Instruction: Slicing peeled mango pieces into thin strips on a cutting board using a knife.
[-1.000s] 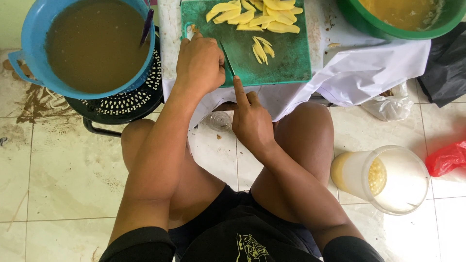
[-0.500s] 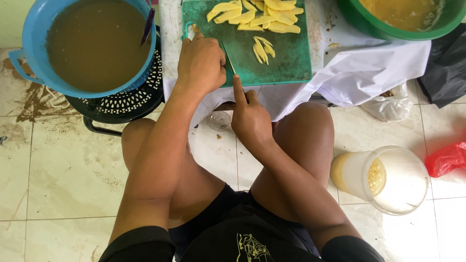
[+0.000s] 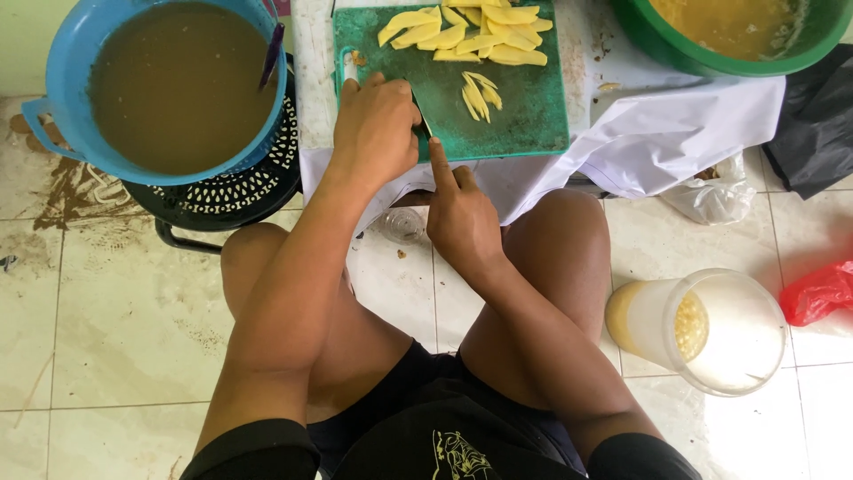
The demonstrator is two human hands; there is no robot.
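Left hand (image 3: 378,124) unmoved since half second ago, fingers curled over something hidden at near-left edge of green plastic cutting board (image 3: 520,111). Right hand (image 3: 460,218) likewise, clamped on knife handle, index finger extended. Pale yellow fruit strips (image 3: 475,96) unchanged mid-board.

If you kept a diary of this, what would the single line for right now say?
left hand: pressing down on green cutting board | right hand: gripping knife | yellow strips: piled at far edge

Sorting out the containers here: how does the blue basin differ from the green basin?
The blue basin shows nearly whole, at the left on a black perforated stand; the green basin is cut off by the frame, at the right on the white-clothed table. The blue one holds dark brown liquid, the green one a yellower liquid. Both are round and filled.
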